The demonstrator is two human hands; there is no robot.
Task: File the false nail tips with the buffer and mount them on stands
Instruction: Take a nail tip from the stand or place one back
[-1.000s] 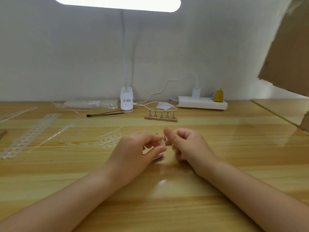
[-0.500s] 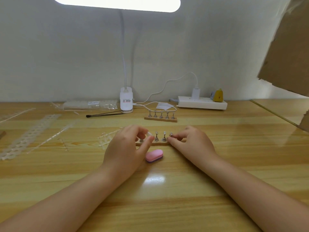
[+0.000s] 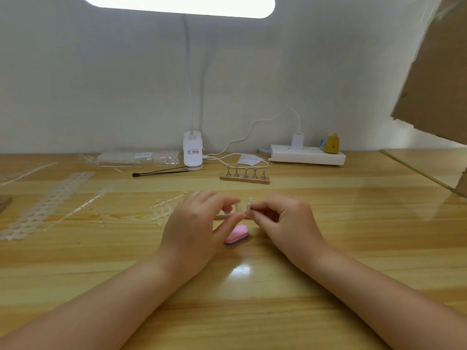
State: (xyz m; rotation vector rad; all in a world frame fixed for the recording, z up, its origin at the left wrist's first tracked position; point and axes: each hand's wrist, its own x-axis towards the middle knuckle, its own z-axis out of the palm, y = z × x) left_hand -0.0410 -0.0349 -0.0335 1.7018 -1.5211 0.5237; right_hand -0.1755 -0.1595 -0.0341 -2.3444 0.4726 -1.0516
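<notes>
My left hand [image 3: 197,223] pinches a clear false nail tip [image 3: 238,207] between thumb and forefinger. My right hand [image 3: 283,218] pinches a small metal stand [image 3: 249,206] close beside that tip, lifted just above the near wooden stand base [image 3: 222,215], which my hands mostly hide. A pink buffer block [image 3: 237,235] lies on the desk just in front of my fingers, touched by neither hand. A second wooden base with several metal stands [image 3: 244,176] sits farther back.
Clear nail-tip strips [image 3: 50,203] and loose sprues [image 3: 164,210] lie to the left. At the back stand a lamp clamp [image 3: 192,154], a black tool [image 3: 159,172], a bag of tips [image 3: 139,157], a white power strip [image 3: 307,154]. Cardboard [image 3: 437,72] hangs at right.
My right hand has picked one metal stand off the near base and brought it up to the nail tip in my left hand; both hands moved closer together.
</notes>
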